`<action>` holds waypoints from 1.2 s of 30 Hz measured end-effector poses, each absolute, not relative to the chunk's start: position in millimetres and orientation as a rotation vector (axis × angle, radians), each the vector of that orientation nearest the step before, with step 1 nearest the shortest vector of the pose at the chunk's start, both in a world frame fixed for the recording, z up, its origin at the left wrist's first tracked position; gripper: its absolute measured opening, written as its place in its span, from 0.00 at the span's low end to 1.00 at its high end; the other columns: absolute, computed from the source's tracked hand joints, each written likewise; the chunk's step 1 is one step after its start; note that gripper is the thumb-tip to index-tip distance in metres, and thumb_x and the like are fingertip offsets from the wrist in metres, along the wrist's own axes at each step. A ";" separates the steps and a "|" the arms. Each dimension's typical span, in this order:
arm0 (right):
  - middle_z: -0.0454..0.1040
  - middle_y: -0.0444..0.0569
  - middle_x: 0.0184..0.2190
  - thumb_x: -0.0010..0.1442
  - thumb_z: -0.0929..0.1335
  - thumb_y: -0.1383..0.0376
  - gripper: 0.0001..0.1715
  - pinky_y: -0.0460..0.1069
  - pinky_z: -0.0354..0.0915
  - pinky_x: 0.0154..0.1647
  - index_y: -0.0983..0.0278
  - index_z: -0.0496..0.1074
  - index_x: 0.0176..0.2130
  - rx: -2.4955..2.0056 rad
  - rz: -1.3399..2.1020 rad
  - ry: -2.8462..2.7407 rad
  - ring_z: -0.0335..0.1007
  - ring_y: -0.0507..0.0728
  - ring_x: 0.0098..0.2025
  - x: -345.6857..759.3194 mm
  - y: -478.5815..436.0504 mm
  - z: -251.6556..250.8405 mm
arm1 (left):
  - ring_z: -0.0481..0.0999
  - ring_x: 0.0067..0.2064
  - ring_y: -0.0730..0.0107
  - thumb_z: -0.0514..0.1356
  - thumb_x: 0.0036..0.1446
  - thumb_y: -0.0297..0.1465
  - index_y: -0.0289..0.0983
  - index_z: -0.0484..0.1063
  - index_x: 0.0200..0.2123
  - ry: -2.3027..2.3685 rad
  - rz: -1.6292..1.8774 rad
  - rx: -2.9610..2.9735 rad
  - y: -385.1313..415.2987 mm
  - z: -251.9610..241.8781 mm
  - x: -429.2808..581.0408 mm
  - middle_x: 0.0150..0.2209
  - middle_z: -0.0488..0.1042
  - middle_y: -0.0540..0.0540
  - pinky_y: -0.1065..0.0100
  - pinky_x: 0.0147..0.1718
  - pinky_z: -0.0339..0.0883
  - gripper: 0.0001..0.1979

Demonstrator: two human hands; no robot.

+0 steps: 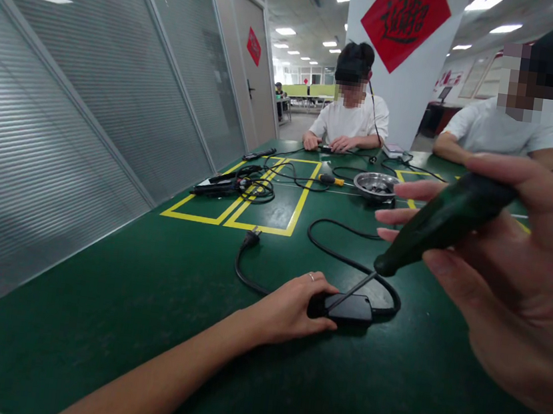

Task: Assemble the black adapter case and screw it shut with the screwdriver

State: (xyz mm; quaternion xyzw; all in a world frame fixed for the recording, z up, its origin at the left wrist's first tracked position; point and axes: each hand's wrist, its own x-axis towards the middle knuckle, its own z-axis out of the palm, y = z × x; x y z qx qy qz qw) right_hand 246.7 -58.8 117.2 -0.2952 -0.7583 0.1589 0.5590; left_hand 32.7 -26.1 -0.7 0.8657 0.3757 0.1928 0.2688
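My right hand (514, 276) is closed around the dark green handle of a screwdriver (436, 220). Its thin metal shaft slants down to the left, and the tip meets the top of a small black box (352, 308) near the box's left end. The box lies flat on the green table, with a black cable coming out of each end. Thumb and fingers of my left hand (302, 304) grip the box's left end from both sides. A black power plug (253, 236) on one of the cables rests beyond my left wrist.
A metal bowl (375, 184) with small dark things in it stands farther back, beside a yellow-handled screwdriver (331, 180). Coiled black cables (258, 188) lie across yellow tape lines at the left. Two people in white shirts sit at the far side. A glass partition (91, 110) borders the left.
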 end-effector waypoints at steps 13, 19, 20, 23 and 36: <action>0.68 0.33 0.54 0.58 0.68 0.61 0.26 0.47 0.71 0.52 0.53 0.63 0.55 -0.736 -0.014 -1.976 0.69 0.53 0.53 225.9 -59.2 138.4 | 0.71 0.48 0.54 0.66 0.53 0.36 0.37 0.69 0.50 1.021 0.507 2.292 -26.0 -2.0 32.9 0.47 0.72 0.42 0.57 0.48 0.64 0.22; 0.70 0.42 0.54 0.53 0.71 0.59 0.30 0.47 0.71 0.52 0.59 0.65 0.55 -0.757 -0.192 -1.921 0.69 0.56 0.51 223.3 -59.7 134.2 | 0.70 0.50 0.54 0.64 0.54 0.36 0.36 0.67 0.51 1.005 0.538 2.307 -26.6 -4.4 32.1 0.48 0.71 0.41 0.57 0.49 0.64 0.22; 0.70 0.42 0.54 0.54 0.71 0.60 0.29 0.46 0.71 0.53 0.59 0.65 0.55 -0.757 -0.182 -1.918 0.69 0.55 0.52 223.3 -60.9 134.2 | 0.70 0.50 0.54 0.65 0.54 0.36 0.36 0.67 0.51 1.003 0.544 2.308 -26.5 -4.6 32.1 0.48 0.71 0.41 0.57 0.49 0.64 0.22; 0.69 0.37 0.54 0.57 0.68 0.66 0.27 0.43 0.69 0.54 0.61 0.64 0.56 -0.764 -0.107 -1.953 0.69 0.51 0.51 224.1 -63.5 135.7 | 0.71 0.49 0.54 0.65 0.54 0.37 0.37 0.68 0.50 1.006 0.533 2.301 -26.2 -4.3 32.2 0.47 0.72 0.42 0.57 0.48 0.64 0.22; 0.65 0.41 0.57 0.53 0.69 0.71 0.34 0.52 0.71 0.53 0.55 0.61 0.57 -0.718 0.241 -1.899 0.68 0.56 0.55 227.3 -54.6 129.2 | 0.71 0.46 0.56 0.66 0.52 0.37 0.38 0.69 0.50 1.021 0.521 2.311 -25.9 -1.6 32.8 0.45 0.72 0.42 0.59 0.45 0.65 0.23</action>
